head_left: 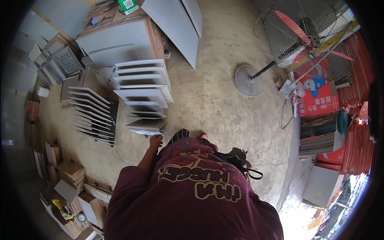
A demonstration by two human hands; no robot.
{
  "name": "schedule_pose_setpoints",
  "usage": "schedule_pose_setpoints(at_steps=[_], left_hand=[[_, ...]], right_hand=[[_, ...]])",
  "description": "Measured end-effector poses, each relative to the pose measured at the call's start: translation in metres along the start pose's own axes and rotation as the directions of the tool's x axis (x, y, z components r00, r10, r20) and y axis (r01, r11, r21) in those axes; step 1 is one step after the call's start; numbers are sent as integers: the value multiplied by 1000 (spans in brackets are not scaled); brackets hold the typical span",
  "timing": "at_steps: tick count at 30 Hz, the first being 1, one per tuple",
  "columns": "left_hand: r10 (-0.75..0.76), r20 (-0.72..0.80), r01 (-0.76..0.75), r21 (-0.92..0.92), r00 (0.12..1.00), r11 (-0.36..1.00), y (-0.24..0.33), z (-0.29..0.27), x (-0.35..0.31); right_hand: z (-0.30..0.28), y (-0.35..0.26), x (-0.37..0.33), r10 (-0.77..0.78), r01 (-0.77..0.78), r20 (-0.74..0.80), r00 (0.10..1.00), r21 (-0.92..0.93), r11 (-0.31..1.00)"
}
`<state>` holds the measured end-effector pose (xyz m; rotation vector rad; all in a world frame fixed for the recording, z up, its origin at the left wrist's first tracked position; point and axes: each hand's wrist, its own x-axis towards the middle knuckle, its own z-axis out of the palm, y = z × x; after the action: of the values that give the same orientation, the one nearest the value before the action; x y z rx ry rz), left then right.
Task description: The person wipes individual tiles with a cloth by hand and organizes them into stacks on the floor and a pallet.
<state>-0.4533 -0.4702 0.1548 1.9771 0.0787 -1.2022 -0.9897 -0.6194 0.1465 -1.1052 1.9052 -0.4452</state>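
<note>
My left hand [156, 141] hangs beside my body with its fingers curled in, and no thing shows in it. It is closest to the near end of a row of pale flat panels [142, 96] standing on edge with gaps between them; I cannot tell whether it touches the nearest one. On my right side, a dark bundle with a black strap [255, 174] covers most of my right hand [249, 164]. Only a sliver of skin shows there, so its fingers are hidden.
A second row of thin panels [93, 116] stands in a black rack to the left. Ahead, large boards [176, 28] lean on a stack. A pedestal fan [249, 81] stands at front right, near red cartons [318, 96]. Cardboard boxes [72, 171] lie at lower left.
</note>
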Motion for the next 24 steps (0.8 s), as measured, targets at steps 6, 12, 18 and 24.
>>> schedule_pose_setpoints(at_steps=[6,12,18,24], left_hand=[[-42,-57,41,-33,998,999,1,8,-10],[-70,-90,63,-81,993,995,15,21,7],[25,-100,-38,-127,995,991,78,45,55],[181,-159,-204,-138,971,969,136,51,97]], right_hand=[[-3,-37,55,-53,57,48,997,-67,996],[5,-79,96,-99,112,75,992,-186,976],[20,-135,131,-210,244,125,970,-441,864],[46,-175,181,-272,310,150,951,-390,867]])
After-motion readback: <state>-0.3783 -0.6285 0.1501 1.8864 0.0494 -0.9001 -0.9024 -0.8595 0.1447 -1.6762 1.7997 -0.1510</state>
